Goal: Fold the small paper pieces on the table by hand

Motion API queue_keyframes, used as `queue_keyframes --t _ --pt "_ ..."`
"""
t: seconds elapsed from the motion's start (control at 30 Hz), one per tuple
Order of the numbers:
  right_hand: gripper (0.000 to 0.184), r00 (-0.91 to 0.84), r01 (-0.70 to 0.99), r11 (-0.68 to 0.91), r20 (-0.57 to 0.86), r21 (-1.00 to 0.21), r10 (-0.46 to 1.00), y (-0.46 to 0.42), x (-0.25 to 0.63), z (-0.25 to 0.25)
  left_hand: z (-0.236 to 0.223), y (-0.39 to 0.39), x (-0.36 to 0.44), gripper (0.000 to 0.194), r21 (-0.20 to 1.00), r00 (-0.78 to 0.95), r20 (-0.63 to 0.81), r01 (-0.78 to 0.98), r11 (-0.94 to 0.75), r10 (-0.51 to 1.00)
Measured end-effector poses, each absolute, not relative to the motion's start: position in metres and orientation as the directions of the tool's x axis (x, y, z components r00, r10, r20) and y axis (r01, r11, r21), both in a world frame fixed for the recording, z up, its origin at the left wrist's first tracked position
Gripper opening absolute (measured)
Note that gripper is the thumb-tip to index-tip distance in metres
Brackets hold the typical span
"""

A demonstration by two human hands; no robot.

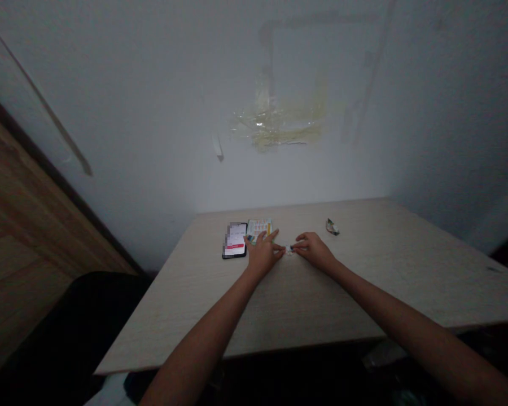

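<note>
Near the middle of the table, a small whitish object (288, 250) with a dark bit at its right side lies between my two hands. It is too small to make out its kind. My left hand (262, 255) pinches its left side with thumb and forefinger, while the other fingers spread out over a printed sheet (260, 226). From the right, my right hand (316, 251) closes thumb and fingertips on the object's other side. A phone (236, 239) with a lit screen lies just left of my left hand, beside the sheet.
A small crumpled wrapper (332, 226) lies toward the back right of the pale wooden table (385, 248). Behind the table rises a wall (152, 113) with peeling clear tape (279, 124). A wooden panel (17, 225) stands at the far left.
</note>
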State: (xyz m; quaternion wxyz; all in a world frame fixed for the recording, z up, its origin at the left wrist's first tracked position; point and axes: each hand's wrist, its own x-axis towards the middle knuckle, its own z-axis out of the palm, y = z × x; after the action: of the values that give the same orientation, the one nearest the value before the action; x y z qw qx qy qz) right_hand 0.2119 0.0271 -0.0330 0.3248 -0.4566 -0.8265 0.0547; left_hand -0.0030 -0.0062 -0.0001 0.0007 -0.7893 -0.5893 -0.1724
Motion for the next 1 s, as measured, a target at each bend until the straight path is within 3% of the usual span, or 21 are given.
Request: queue_keyframes --t 1.0 --pt "0.027 -0.4 0.776 0.555 0.448 -0.3 0.8 0.0201 0.2053 -0.0306 -0.0011 -0.0042 -0.0036 0.03 0.188 0.207 0.241 0.949 -0.255 0.948"
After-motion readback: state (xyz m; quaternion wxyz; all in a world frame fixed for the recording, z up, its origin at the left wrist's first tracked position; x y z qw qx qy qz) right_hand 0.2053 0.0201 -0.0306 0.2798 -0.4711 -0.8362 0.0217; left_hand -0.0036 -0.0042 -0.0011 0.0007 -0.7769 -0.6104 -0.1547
